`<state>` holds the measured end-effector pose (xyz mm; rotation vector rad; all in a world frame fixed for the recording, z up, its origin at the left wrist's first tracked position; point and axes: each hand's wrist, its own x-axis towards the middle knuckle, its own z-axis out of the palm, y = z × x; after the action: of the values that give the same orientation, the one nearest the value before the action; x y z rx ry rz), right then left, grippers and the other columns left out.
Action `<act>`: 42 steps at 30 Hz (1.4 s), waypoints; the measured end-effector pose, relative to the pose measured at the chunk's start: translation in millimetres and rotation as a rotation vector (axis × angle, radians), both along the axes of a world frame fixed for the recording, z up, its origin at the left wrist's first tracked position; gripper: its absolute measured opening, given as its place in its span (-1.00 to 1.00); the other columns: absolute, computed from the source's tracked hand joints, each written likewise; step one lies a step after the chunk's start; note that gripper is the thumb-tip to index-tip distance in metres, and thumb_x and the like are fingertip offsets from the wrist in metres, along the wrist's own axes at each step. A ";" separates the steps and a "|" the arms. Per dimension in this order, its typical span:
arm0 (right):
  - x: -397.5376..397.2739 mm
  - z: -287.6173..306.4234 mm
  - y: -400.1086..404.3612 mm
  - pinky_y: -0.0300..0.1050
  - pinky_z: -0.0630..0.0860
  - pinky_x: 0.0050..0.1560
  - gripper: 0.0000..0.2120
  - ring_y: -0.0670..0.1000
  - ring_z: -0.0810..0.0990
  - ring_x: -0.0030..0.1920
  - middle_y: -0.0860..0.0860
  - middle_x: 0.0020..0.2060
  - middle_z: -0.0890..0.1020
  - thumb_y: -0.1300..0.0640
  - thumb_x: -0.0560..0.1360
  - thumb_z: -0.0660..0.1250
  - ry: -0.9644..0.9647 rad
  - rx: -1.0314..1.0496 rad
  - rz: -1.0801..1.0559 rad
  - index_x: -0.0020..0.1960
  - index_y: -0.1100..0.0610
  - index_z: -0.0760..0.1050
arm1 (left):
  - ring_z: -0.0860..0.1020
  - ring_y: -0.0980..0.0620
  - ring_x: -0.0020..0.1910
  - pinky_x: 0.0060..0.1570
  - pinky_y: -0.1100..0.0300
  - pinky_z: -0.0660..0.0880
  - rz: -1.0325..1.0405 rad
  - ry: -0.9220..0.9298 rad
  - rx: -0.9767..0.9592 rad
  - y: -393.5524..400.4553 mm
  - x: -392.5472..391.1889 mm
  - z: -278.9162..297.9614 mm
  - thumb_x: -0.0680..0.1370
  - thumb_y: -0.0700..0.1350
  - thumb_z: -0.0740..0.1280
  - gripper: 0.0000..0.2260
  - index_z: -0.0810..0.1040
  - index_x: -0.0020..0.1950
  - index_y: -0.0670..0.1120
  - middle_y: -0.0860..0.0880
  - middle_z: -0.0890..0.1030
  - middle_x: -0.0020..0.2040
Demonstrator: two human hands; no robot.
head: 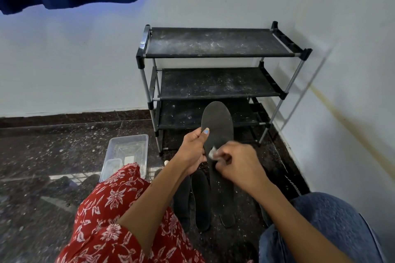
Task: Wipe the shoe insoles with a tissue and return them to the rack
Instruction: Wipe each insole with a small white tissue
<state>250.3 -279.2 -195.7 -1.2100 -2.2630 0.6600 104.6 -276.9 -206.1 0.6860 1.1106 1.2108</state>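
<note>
Before the rack (213, 83), the left hand (192, 151) grips the insole (218, 126), toe pointing away. The right hand (237, 162) pinches the tissue (211, 152) at mid-length; wiping runs along it.

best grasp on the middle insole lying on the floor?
Pinch the toe end of the middle insole from above: it lies flat between its neighbours, long sides crowded. Left hand holds the raised insole; right hand holds the tissue.

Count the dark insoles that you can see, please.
3. One insole is held up by the left hand while the right hand rubs it with a tissue; two insoles lie on the floor. Others may be hidden.
</note>
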 end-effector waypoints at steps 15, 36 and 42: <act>3.8 1.8 20.5 -0.40 0.47 -0.18 -0.84 -0.22 0.57 -0.24 -0.09 -0.22 0.62 0.28 0.42 0.40 0.356 -0.049 -0.319 -0.12 0.04 0.61 | 0.64 -0.06 -0.12 -0.12 -0.03 0.58 -0.046 0.017 -0.039 -3.9 5.2 2.4 0.66 -0.07 0.09 -0.72 0.54 0.14 -0.16 -0.14 0.65 -0.03; -2.5 1.1 10.8 -0.04 0.55 -0.08 -0.81 0.04 0.61 -0.15 0.06 -0.15 0.66 0.24 0.40 0.39 0.023 0.186 -0.219 0.01 0.15 0.63 | 0.62 -0.01 -0.15 -0.10 0.03 0.57 0.033 0.105 0.034 -2.9 5.9 -1.7 0.65 -0.15 0.12 -0.78 0.55 0.02 -0.14 -0.12 0.65 -0.09; 10.6 13.7 6.2 -0.22 0.54 -0.15 -0.70 -0.10 0.59 -0.26 -0.01 -0.19 0.66 0.25 0.36 0.42 0.120 0.114 -0.128 0.09 0.11 0.62 | 0.61 -0.04 -0.16 -0.10 -0.01 0.56 0.030 0.116 0.009 -4.3 5.1 0.0 0.65 -0.14 0.12 -0.78 0.55 0.02 -0.14 -0.14 0.64 -0.11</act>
<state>260.9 -273.0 -181.9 -1.2148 -2.0756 0.5329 109.7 -281.2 -206.1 0.7560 1.2160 1.2147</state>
